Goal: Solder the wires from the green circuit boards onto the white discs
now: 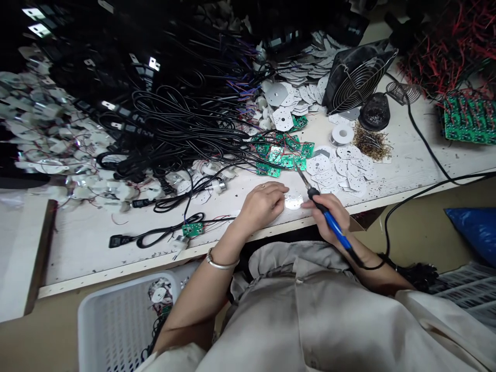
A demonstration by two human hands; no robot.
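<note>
My right hand [331, 214] is wrapped round the blue handle of a soldering iron [334, 227]. The iron's tip points up and left, over the near edge of the green circuit boards [287, 160]. In front of me on the bench lies a small shiny white round board [293, 201]. My left hand [264, 204] rests with curled fingers against its left side; whatever those fingers hold is hidden. Left of my forearm, a green circuit board [192, 229] with a black cable [155, 235] lies beside a small motor [180, 243].
A heap of black cables [174, 119] and white motor parts [58, 129] covers the left. White round boards [351, 168], a solder spool [342, 134] and a black fan [358, 77] stand right. Green boards with red wires [470, 116] sit far right. A plastic basket [112, 310] is below the bench.
</note>
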